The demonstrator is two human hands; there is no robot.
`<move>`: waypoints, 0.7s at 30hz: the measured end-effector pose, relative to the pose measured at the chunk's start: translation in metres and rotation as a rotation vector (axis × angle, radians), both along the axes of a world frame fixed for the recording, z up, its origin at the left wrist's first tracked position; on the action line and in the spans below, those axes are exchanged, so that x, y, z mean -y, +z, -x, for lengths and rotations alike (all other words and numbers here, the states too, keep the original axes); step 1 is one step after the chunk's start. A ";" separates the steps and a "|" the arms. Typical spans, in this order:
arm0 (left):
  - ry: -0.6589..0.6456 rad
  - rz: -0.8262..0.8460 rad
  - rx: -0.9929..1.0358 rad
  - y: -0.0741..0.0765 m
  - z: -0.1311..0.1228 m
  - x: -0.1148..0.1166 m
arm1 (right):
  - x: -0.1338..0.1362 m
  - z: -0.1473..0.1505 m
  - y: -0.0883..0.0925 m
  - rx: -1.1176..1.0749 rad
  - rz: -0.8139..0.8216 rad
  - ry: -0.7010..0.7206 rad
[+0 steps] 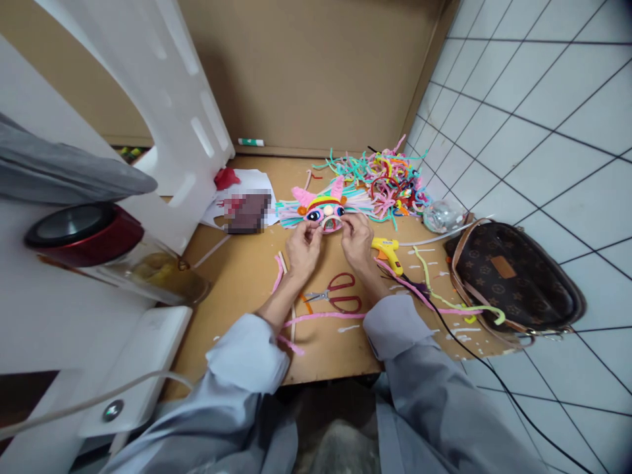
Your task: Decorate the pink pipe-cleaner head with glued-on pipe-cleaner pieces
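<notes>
Between my hands is a pipe-cleaner animal head (328, 205) with pink ears, a yellow and red band, two big eyes and a rounded mouth. My left hand (304, 245) pinches its lower left edge. On the opposite edge, my right hand (357, 236) has its fingers closed too. Behind the head lies a bundle of straight pastel pipe cleaners (291, 212). Nearer to me, red-handled scissors (340, 293) rest on the table between my forearms. A yellow glue gun (389, 254) lies just right of my right hand.
A tangled heap of coloured pipe cleaners (390, 178) lies at the back right, beside a clear plastic bundle (443, 216). A brown handbag (516, 273) stands at the right by the tiled wall. A red-lidded glass jar (162, 273) is at left. A black cord trails right.
</notes>
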State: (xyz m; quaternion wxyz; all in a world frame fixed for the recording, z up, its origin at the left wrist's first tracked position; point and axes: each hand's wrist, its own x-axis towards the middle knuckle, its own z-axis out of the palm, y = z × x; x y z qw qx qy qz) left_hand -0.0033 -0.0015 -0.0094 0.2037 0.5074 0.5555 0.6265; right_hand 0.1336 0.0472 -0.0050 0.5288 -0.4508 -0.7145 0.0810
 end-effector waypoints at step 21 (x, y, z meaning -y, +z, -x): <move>-0.010 -0.005 -0.032 -0.009 0.001 -0.008 | 0.001 0.003 -0.001 -0.013 -0.014 -0.004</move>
